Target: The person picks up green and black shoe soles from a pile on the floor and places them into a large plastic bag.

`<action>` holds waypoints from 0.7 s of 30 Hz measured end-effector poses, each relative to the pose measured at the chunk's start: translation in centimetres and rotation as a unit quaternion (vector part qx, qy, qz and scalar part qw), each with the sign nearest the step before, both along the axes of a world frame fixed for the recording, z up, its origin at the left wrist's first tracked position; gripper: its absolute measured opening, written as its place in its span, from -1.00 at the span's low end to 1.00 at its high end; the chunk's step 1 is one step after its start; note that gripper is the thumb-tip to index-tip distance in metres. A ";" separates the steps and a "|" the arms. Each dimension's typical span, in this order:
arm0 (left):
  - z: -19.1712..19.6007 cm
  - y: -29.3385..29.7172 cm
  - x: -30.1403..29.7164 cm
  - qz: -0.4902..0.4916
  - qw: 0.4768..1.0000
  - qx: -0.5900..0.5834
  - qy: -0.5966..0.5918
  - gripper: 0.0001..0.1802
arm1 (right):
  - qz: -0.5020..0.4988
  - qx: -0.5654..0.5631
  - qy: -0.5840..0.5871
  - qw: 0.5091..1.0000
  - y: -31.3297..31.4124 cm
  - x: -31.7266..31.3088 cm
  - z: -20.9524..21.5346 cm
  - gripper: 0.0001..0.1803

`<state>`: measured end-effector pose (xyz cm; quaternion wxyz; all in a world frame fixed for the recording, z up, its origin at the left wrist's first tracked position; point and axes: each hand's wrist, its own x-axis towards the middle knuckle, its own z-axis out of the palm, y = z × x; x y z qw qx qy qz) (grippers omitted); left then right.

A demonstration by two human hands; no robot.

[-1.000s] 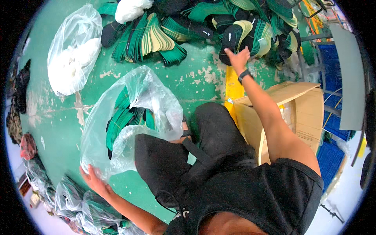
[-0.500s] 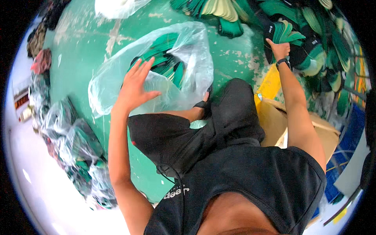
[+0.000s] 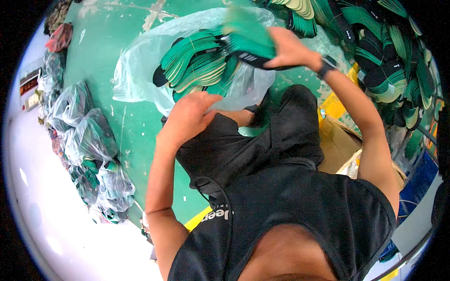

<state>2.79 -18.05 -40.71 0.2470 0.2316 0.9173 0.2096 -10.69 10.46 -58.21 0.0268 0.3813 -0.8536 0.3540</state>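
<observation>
My right hand [image 3: 291, 48] is closed round a stack of green and black insoles [image 3: 251, 43], blurred at its far end and held over the right side of an open clear plastic bag [image 3: 136, 79]. Inside the bag lie fanned stacks of green insoles [image 3: 194, 58] with cream edges and black ends. At the bag's near rim my left hand [image 3: 192, 114] is closed on the plastic, its fingers curled; part of its grip is hidden.
Many insole stacks [image 3: 384, 70] are heaped at the far right. Filled clear bags [image 3: 89, 136] line the left side. A cardboard box [image 3: 335, 145] stands by my right leg, beside a yellow strip [image 3: 335, 105]. The green floor [image 3: 126, 117] has worn patches.
My right hand has carried an insole stack from the heap leftward to the bag. My left hand has gone from spread above the bag to closed at its near rim. More insoles show inside.
</observation>
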 end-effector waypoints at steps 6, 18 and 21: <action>0.0 1.1 1.3 0.040 0.997 0.040 0.044 -0.64 | 0.189 -0.113 0.129 0.967 -17.0 5.1 3.4 -0.19; -1.1 -0.6 -0.5 0.132 0.988 0.008 0.082 -0.80 | -0.326 -0.051 -0.249 0.911 -10.8 4.8 -17.9 -0.77; 2.3 -3.9 -2.0 0.278 0.949 0.049 0.139 -0.80 | -0.241 -0.193 -0.263 0.914 -14.6 -1.2 -8.3 -0.79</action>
